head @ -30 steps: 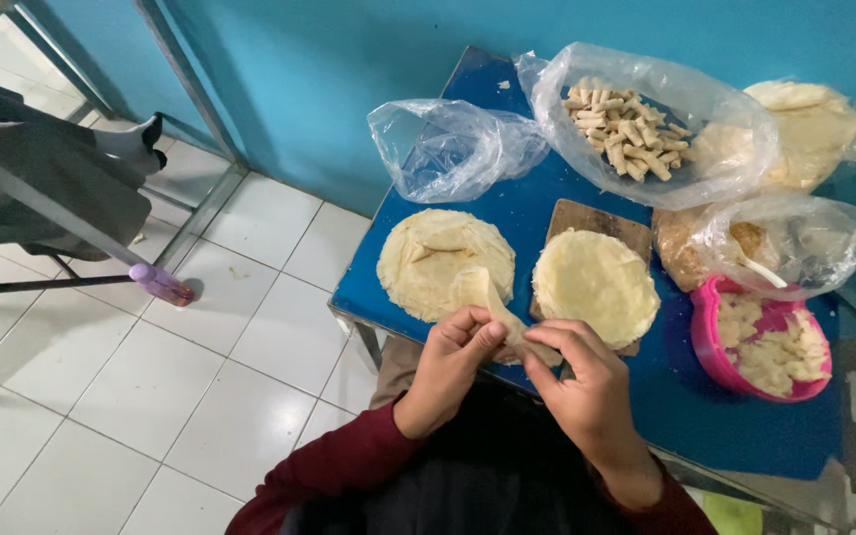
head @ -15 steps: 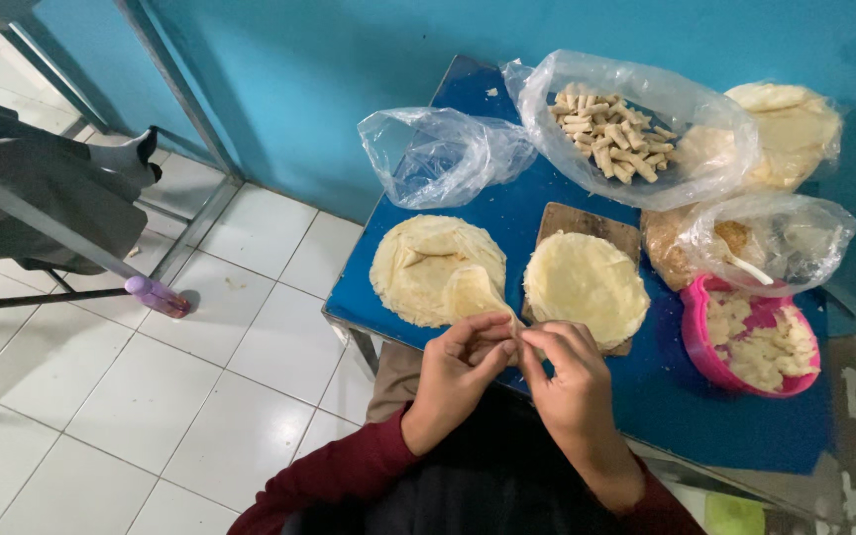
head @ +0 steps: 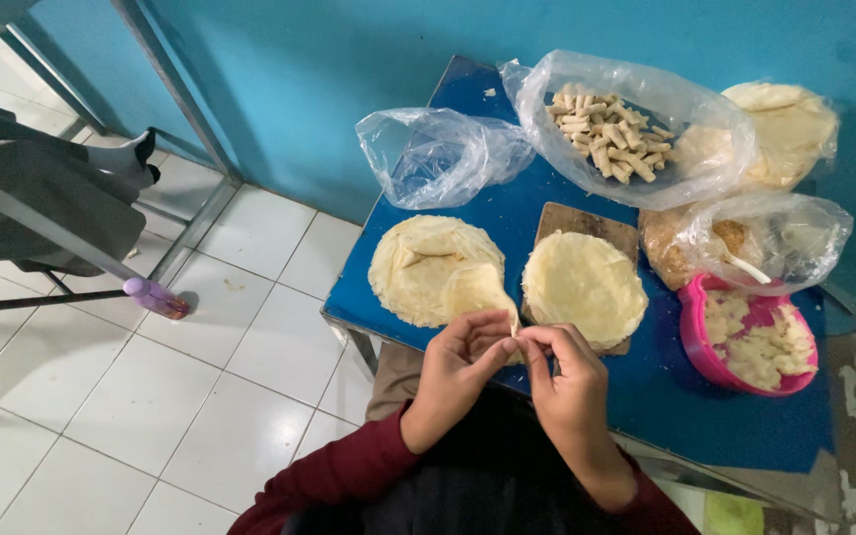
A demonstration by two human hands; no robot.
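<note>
Left hand (head: pixel 453 381): fingers pinch the near end of the thin pale wrapper (head: pixel 481 292).
Right hand (head: pixel 569 381): fingers pressed on the same spot; both hands equally near.
Wrapper: at the blue counter (head: pixel 745 416) near edge; long axis runs from the fingertips up and away, free end over the wrapper stack (head: pixel 423 267).
Beside: second stack on a wooden board (head: pixel 587 223); pink bowl (head: pixel 695 342) right.
</note>
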